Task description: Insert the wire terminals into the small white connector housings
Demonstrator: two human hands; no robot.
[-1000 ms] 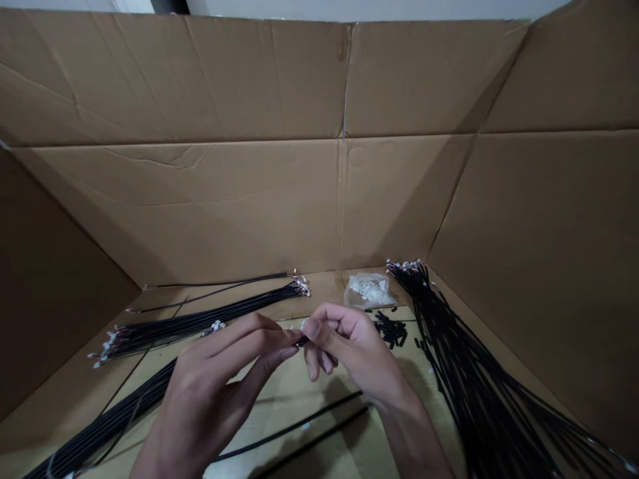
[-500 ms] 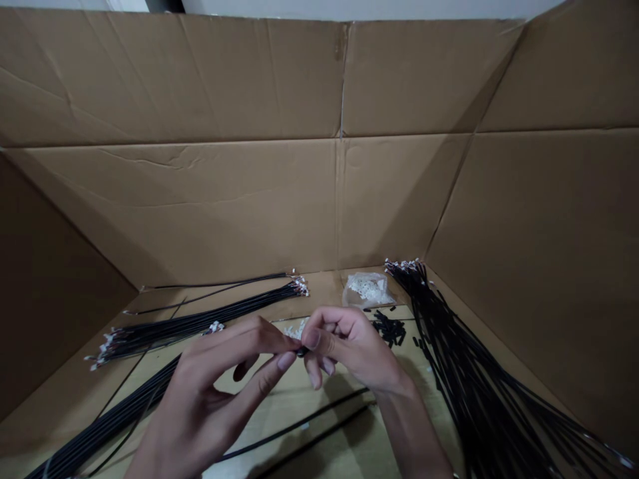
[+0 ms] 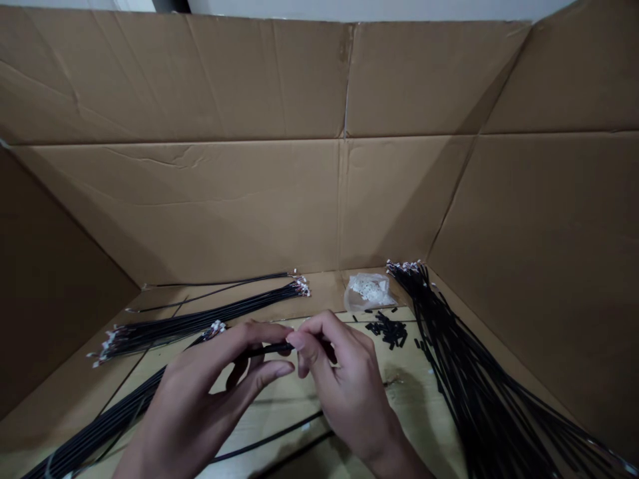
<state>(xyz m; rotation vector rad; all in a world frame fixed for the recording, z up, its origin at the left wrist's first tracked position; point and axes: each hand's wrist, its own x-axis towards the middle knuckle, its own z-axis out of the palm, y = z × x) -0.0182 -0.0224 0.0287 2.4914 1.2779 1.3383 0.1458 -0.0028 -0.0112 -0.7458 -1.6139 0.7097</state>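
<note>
Just in front of me, both hands meet over the board. Across the fingers of my left hand (image 3: 224, 379) lies a short visible stretch of black cable (image 3: 269, 350); the thumb sits a little below it, not pressed on it. My right hand (image 3: 339, 372) pinches the cable's end between thumb and forefinger, and the fingertips hide that end. Beneath the hands, two more black cables (image 3: 269, 438) lie on the board. Beyond my right hand is a loose pile of short black tube pieces (image 3: 392, 330).
A clear plastic bag of small white connectors (image 3: 369, 290) sits at the back. Bundled black cables with white plugs (image 3: 214, 307) lie at the left, with another bundle (image 3: 114, 409) nearer. A large cable heap (image 3: 469, 372) spreads along the right. Cardboard walls (image 3: 224, 199) enclose the space.
My right hand has turned and moved slightly left, its fingers now closed at the cable end. More of the cable shows along my left hand, whose thumb has come away from the fingertips.
</note>
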